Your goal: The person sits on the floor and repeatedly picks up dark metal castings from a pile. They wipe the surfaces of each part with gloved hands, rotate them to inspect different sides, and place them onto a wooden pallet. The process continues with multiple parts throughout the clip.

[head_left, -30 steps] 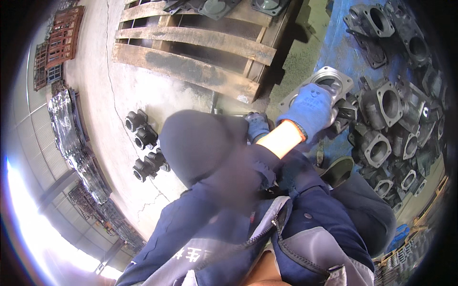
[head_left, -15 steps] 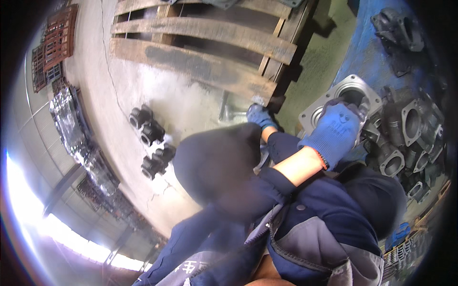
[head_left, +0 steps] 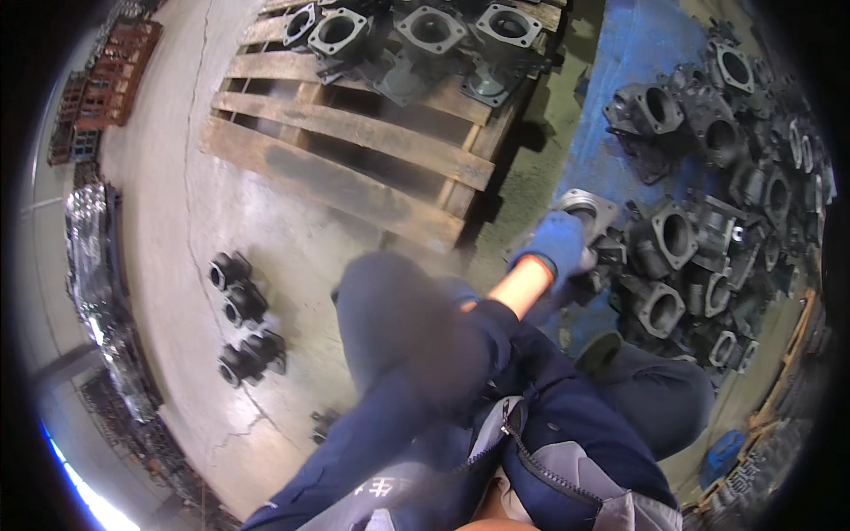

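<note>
My left hand (head_left: pixel 553 243), in a blue knit glove with an orange cuff, reaches across to the right. It is closed on a metal casting (head_left: pixel 599 207) with a bright machined square flange and a round bore. That casting is low beside a pile of dark castings (head_left: pixel 673 234) on a blue surface (head_left: pixel 580 164). Of my right hand (head_left: pixel 456 288), only a bit of blue glove shows behind my raised knee. Its fingers and anything in them are hidden.
Ahead stands a wooden pallet (head_left: pixel 328 190) with several flanged castings (head_left: pixel 429 31) on its far part. Dark castings (head_left: pixel 239 292) rest on the concrete floor at left. Farther left are rusty racks (head_left: pixel 119 75) and plastic-wrapped goods (head_left: pixel 96 257). A blue object (head_left: pixel 723 456) lies at lower right.
My left hand has lowered the casting beside the pile. My right hand, seen earlier gripping a hammer-like tool near the pallet, has gone mostly behind my knee. The view has shifted, showing more pallet.
</note>
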`<state>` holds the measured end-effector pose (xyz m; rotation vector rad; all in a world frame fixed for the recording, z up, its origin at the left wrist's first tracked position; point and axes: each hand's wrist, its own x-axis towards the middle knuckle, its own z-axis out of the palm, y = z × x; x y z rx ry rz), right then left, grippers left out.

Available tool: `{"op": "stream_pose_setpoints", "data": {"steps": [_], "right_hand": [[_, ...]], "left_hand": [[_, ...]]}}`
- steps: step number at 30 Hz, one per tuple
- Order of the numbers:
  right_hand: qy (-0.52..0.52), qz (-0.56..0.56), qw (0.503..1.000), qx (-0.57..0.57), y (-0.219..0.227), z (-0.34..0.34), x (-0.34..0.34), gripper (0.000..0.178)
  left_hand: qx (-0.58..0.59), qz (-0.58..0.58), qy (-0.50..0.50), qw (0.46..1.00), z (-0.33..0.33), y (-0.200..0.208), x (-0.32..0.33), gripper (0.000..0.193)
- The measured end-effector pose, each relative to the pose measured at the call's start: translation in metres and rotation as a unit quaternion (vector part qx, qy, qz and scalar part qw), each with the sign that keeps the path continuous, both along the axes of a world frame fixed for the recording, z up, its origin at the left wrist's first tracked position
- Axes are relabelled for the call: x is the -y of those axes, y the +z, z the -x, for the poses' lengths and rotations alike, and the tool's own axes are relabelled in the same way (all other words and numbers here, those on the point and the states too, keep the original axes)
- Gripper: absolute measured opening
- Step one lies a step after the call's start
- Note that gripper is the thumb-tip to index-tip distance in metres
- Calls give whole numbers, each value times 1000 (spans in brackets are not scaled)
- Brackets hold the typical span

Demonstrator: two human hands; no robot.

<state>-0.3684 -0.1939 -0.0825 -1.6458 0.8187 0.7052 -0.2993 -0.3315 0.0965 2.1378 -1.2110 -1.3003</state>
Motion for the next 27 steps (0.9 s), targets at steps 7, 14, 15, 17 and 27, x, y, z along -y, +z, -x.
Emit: {"op": "stream_pose_setpoints", "data": {"steps": [7,14,15,17,27], "right_hand": [[-64,9,998,-16,65,55,45,26],[-101,-46,994,-13,135,98,71,27],[-96,-38,994,-15,145,101,74,27],[-36,-27,999,-7,168,105,80,29],[-314,-231,867,310,271,59,104,39]], "left_hand": [[-36,41,38,998,-7,-19,-19,55],[77,125,123,981,-93,-62,-77,46],[62,146,167,973,-109,-68,-88,43],[99,94,200,970,-136,-79,-114,39],[-8,30,416,909,-172,-136,-194,20]]}}
